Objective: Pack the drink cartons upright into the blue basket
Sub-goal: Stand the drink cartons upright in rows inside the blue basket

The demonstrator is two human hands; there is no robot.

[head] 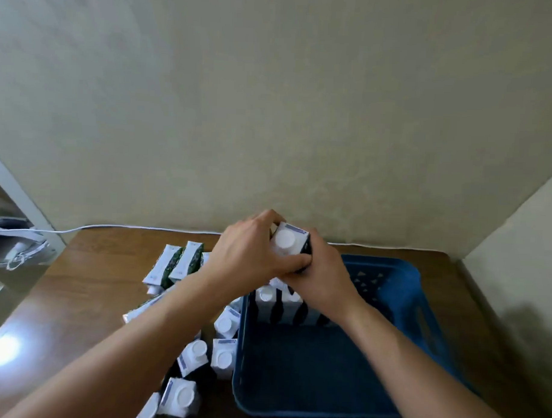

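A white-topped drink carton with a round white cap is held upright in the air by both hands, above the far left part of the blue basket. My left hand grips its left side and my right hand wraps its right side. Below the hands, black-and-white cartons stand upright in the basket's far left corner. Several more cartons stand on the wooden table left of the basket. Green-sided cartons lie further back on the left.
The wooden table ends at a beige wall. A white cable runs along the table's back edge. A grey shoe sits off the table at far left. Most of the basket floor is bare.
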